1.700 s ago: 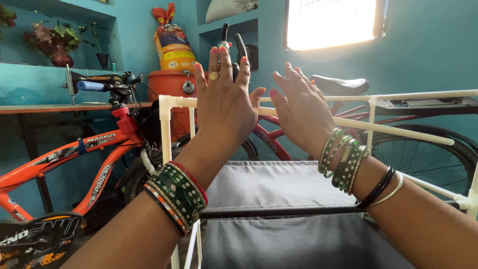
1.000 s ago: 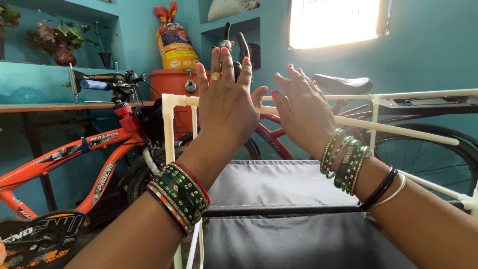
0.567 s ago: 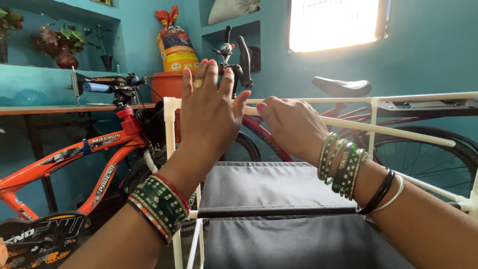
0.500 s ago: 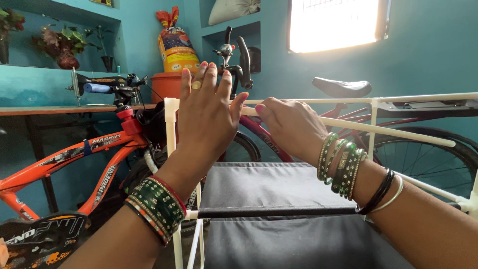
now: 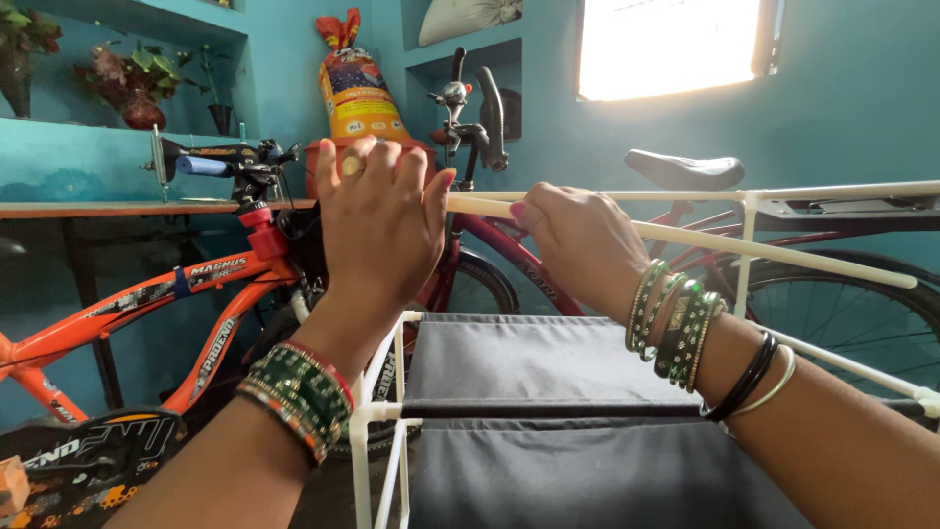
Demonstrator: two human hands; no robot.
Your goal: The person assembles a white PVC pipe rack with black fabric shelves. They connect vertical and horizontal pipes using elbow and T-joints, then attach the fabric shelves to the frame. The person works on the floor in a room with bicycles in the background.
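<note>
My left hand (image 5: 377, 227), with a gold ring and green bangles at the wrist, is raised in front of the upright corner post of a white tube rack, fingers together; the post top is hidden behind it. My right hand (image 5: 578, 235), several green bangles on its wrist, is closed around a slanted white cross tube (image 5: 783, 253) near its left end. Below both hands, dark grey fabric shelves (image 5: 529, 367) stretch across the rack frame (image 5: 377, 431).
An orange bicycle (image 5: 147, 304) leans at the left and a red bicycle with a black saddle (image 5: 683, 168) stands behind the rack. A wall shelf carries potted plants (image 5: 137, 88). A yellow sack (image 5: 357, 83) sits on an orange tub. A bright window (image 5: 671, 47) is upper right.
Both hands were open with fingers spread above the rack. They have come down onto it: the right hand closed around the slanted tube, and the left moved left over the corner post.
</note>
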